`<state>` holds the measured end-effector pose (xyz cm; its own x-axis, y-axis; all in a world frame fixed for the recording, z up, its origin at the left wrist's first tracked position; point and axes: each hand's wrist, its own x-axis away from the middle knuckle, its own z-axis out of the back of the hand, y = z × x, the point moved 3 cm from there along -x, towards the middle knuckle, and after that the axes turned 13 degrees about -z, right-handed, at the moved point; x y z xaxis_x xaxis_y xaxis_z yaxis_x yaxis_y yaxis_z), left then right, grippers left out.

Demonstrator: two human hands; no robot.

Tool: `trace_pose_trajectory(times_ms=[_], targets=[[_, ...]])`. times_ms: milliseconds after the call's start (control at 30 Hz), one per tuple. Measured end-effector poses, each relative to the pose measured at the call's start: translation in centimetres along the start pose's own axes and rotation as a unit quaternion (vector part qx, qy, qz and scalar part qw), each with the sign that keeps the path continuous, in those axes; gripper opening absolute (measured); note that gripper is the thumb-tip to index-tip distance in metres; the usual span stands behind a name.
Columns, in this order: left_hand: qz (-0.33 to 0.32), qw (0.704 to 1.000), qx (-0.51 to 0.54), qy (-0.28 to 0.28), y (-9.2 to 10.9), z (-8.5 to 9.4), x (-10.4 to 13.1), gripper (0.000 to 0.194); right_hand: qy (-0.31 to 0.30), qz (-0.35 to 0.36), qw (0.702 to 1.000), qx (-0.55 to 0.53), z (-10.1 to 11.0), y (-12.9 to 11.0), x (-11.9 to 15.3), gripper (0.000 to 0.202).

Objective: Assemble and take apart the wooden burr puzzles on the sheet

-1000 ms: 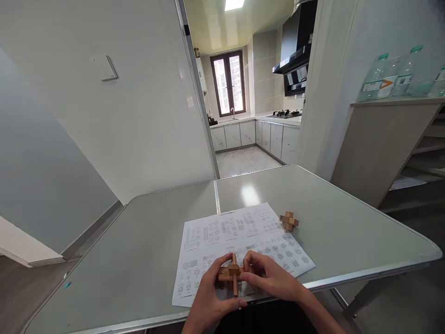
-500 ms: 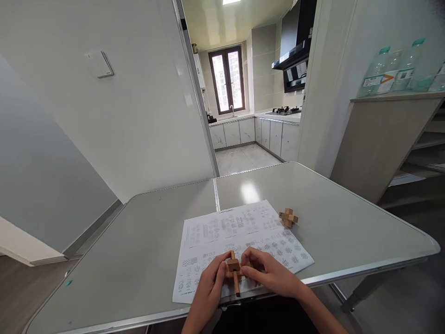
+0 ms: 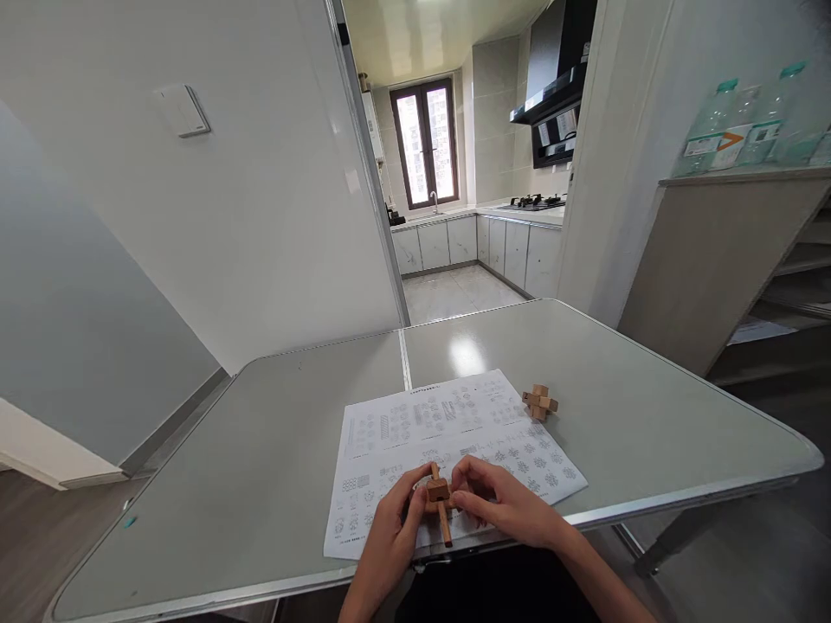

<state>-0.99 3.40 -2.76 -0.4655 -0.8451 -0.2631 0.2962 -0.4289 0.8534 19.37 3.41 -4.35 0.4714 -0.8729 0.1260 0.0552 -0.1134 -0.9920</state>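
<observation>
Between my two hands, just over the near edge of a printed sheet, is a partly joined wooden burr puzzle [image 3: 439, 491]. One long stick of it points toward me, and a block sits across its middle. My left hand [image 3: 397, 515] grips the puzzle from the left with thumb and fingers. My right hand [image 3: 497, 497] pinches its right side; the fingertips hide part of the wood there. Under both hands lies the instruction sheet [image 3: 389, 433], covered with small line diagrams.
A second wooden burr puzzle [image 3: 539, 402], fully crossed together, rests at the sheet's right edge. The grey table [image 3: 260, 467] has a metal rim and a centre seam. Plastic bottles [image 3: 740, 130] stand on a cabinet [image 3: 662, 251] at the right. A small teal bit [image 3: 130, 522] lies far left.
The view has shifted slightly. Both hands keep their hold on the puzzle, which looks much the same, its near stick turned a little to the right.
</observation>
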Motion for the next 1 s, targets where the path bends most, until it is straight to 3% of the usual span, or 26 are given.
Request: trace_pose_trajectory(times_ms=[433,600,1000], targets=[[0.017,1.000,0.003,-0.009,0.74,0.15,0.26,0.043,-0.001,-0.002,1.000,0.013,0.23,0.15,0.13,0.030],[-0.007,1.000,0.005,-0.017,0.87,0.24,0.36,0.059,-0.002,-0.011,1.000,0.013,0.26,0.04,0.15,0.033],[0.010,1.000,0.022,-0.003,1.05,0.04,0.11,0.044,0.000,-0.006,1.000,-0.003,0.29,0.05,0.19,0.038]])
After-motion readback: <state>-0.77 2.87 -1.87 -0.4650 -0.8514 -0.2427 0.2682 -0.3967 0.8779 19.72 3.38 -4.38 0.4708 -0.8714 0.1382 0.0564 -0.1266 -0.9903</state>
